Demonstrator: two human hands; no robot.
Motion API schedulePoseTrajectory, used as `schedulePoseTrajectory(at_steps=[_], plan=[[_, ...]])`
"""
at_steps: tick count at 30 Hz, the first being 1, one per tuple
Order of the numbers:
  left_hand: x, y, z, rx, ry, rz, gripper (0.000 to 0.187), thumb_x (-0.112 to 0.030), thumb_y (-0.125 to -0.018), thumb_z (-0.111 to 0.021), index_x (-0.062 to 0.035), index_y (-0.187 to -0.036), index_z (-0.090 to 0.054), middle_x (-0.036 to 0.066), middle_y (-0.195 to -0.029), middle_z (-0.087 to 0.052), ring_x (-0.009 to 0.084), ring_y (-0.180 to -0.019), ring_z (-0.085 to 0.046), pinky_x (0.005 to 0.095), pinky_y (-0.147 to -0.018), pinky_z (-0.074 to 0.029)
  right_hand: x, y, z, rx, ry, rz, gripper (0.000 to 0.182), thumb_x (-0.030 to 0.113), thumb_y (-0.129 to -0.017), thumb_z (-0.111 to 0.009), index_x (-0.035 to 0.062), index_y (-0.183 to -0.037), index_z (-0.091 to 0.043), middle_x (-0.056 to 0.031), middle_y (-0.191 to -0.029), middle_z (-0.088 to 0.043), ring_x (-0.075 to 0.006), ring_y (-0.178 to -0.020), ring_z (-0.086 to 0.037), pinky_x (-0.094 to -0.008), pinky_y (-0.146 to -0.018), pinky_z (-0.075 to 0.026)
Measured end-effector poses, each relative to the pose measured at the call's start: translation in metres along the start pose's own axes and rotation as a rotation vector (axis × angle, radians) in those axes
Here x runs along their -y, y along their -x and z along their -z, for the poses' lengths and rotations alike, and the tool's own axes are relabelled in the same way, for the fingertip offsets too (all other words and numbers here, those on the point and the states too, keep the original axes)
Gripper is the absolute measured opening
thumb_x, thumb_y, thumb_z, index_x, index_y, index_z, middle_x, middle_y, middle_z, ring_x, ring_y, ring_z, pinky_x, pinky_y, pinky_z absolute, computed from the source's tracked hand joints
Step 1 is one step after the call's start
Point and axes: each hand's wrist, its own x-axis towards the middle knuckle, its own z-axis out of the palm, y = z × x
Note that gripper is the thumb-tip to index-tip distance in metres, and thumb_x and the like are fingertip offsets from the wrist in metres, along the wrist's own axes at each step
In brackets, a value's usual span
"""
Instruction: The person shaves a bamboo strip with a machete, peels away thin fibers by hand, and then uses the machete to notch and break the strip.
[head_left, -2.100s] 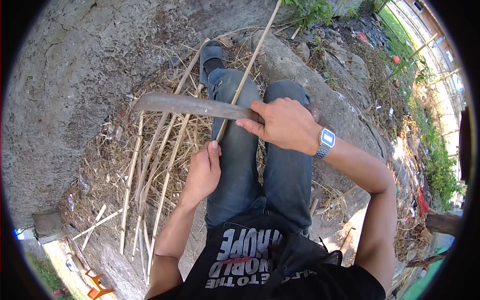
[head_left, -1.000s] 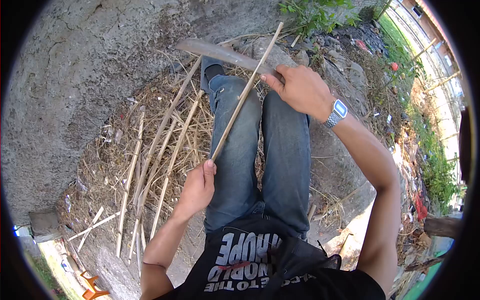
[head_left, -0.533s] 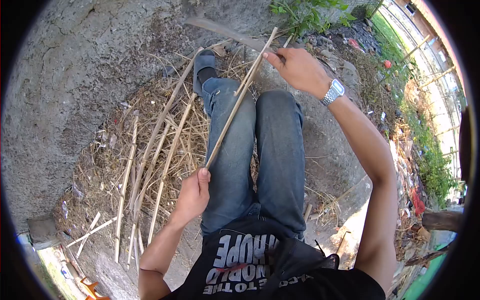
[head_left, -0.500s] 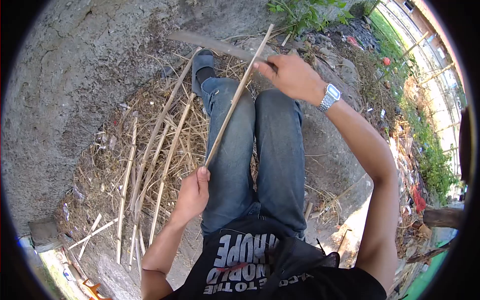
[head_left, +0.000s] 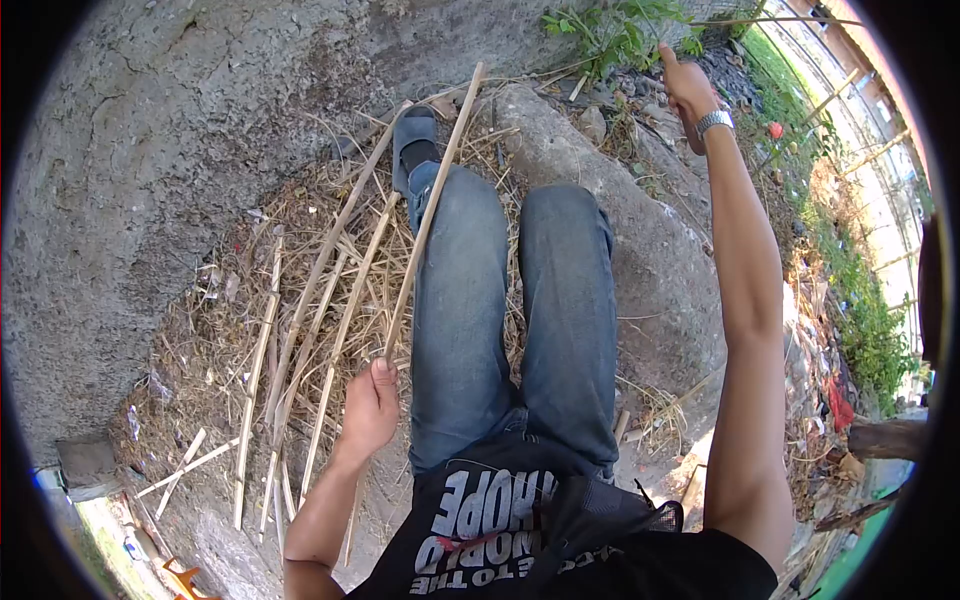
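Black shirt (head_left: 480, 530), white lettering: nearest item. Jeans (head_left: 465, 330), blue, both knees bent, just beyond. Left hand (head_left: 370, 408), one: beside the left thigh, grip closed, thumb uppermost, around the lower part of a long pale stick (head_left: 432, 210). Stick: slanted up and away past the left knee, far end free beyond it. Loose sticks (head_left: 345, 310), several: lay roughly lengthwise on dry straw (head_left: 215, 345), left of the legs. Sandal (head_left: 412, 130), grey, on the left foot. Boulder (head_left: 650, 270), grey: right of the knees. Right hand (head_left: 690, 92), one: arm outstretched, watch (head_left: 714, 121) at wrist, fingers curled; grip opening and contents could not be told. Leafy plant (head_left: 620, 38): near that hand, farther off.
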Motion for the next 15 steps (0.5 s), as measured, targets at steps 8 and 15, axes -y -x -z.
schedulePoseTrajectory(at_steps=[8, 15], plan=[[0.008, -0.019, 0.000, 0.095, 0.126, 0.059, 0.048, -0.038, -0.116, -0.032, -0.0033, -0.090, -0.051, -0.005, -0.062, -0.037, 0.0059, -0.052, -0.033, 0.0253, -0.048, -0.031, 0.023, 0.102, -0.005, 0.255, -0.298, -0.003, 0.060, 0.066, -0.101, -0.055, 0.0083, -0.082, -0.057, 0.0032, -0.061, -0.050, -0.0065, -0.043, -0.044, -0.0246, -0.041, -0.037], [0.003, -0.023, -0.001, -0.025, -0.052, -0.072, 0.045, -0.035, -0.116, -0.036, -0.0040, -0.088, -0.052, -0.005, -0.063, -0.040, 0.0061, -0.053, -0.035, 0.0259, -0.049, -0.033, 0.040, 0.155, -0.033, 0.443, -0.351, 0.088, 0.061, 0.062, -0.102, -0.057, 0.0043, -0.083, -0.061, 0.0018, -0.060, -0.051, -0.0080, -0.047, -0.045, -0.0274, -0.045, -0.038]])
